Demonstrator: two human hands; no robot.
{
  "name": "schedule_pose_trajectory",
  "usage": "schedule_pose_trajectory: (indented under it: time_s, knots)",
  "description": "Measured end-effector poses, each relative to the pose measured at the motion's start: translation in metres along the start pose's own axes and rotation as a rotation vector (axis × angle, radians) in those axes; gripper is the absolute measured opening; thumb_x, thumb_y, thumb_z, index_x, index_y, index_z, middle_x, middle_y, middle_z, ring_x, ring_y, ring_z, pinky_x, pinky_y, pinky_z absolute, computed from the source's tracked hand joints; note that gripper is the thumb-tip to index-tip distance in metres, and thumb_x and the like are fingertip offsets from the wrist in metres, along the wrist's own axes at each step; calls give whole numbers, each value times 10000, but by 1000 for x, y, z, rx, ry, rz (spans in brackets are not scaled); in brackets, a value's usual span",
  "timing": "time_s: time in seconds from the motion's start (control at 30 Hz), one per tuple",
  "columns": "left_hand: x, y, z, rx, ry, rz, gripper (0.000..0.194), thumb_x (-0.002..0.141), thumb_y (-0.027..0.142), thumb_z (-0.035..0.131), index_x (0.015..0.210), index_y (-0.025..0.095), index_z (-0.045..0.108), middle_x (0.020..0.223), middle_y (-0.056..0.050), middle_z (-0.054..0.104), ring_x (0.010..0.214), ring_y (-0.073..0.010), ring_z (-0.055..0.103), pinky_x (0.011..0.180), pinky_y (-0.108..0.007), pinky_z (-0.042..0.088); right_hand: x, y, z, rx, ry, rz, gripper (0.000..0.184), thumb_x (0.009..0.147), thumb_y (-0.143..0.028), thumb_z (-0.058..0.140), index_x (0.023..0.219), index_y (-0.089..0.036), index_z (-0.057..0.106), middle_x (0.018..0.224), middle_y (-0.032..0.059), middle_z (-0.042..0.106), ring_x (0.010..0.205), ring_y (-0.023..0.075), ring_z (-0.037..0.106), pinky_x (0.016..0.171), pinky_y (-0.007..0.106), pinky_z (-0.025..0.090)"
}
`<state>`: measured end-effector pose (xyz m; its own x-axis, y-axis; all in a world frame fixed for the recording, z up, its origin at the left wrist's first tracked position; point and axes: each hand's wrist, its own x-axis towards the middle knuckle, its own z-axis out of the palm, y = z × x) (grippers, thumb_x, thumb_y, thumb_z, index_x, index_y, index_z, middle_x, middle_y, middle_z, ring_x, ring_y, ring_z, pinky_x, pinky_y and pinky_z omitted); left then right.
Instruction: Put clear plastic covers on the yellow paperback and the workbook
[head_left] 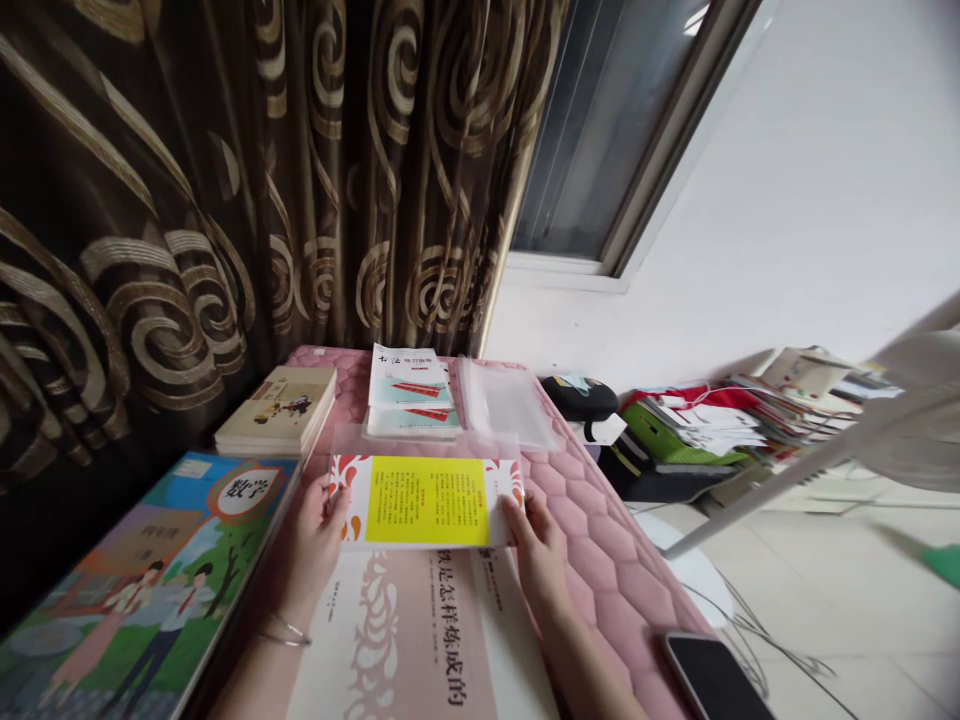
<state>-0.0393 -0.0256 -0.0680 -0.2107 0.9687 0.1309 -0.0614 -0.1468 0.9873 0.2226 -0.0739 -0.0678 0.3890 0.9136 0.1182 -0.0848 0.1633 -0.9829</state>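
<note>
My left hand (313, 535) and my right hand (536, 545) grip opposite ends of a white booklet (427, 500) with a yellow text panel and red-orange leaf patterns. A clear plastic book cover (424, 440) sticks out beyond its far edge; how far it wraps round the booklet I cannot tell. Right below lies a pale pink and white book (409, 640) with a large Chinese title, partly under my forearms. Whether it joins the booklet is hidden. Both thumbs rest on the booklet's face, with the other fingers mostly behind it.
Large maths textbooks (150, 590) and a beige book stack (281, 408) stand left. Farther off are teal-and-white booklets (411, 390) and clear plastic covers (510, 400) on the pink quilted surface (592, 540). A phone (716, 675) lies near its right edge, beside a white fan (780, 480).
</note>
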Motion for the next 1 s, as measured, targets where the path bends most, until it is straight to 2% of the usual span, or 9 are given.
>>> schedule_pose_trajectory:
  time_s: [0.13,0.23,0.33,0.5,0.77,1.0]
  knots:
    - [-1,1,0,-49,-9,-10,504,703,568,715,1019,197,584,1018,-74,703,918,-226,674,776,-313,547,0,0,1,-6,23,-8,344,805,-527,667,979,-232,636,696,-15,605,606,162,509,504,254,372]
    - [-2,2,-1,-100,-14,-55,497,690,533,728,1039,213,579,940,-38,710,829,-216,689,721,-310,556,1,3,2,0,35,-19,342,809,-519,669,974,-221,634,676,-25,574,612,153,488,513,249,364]
    - [-2,4,-2,-143,-52,-89,528,675,495,746,1086,218,565,961,-39,718,819,-226,700,695,-314,561,2,6,2,11,36,-24,346,811,-517,669,979,-217,632,678,-26,570,617,150,485,517,246,367]
    - [-3,5,0,-187,-49,-67,555,667,484,767,1091,195,558,1022,-74,724,894,-237,698,784,-342,560,2,6,1,-8,32,-30,336,814,-512,668,966,-215,631,728,-11,606,652,159,515,533,245,392]
    - [-1,3,1,-149,-42,-34,526,665,498,766,1041,183,575,1034,-89,711,947,-239,680,831,-345,541,2,6,-1,-14,25,-17,352,813,-522,660,993,-219,642,775,8,662,677,185,566,548,269,421]
    - [-1,5,1,-122,-48,-33,539,672,518,758,1044,180,565,997,-80,715,887,-232,692,778,-337,556,-1,0,0,14,17,10,357,809,-545,651,989,-236,646,874,28,706,709,202,601,540,278,432]
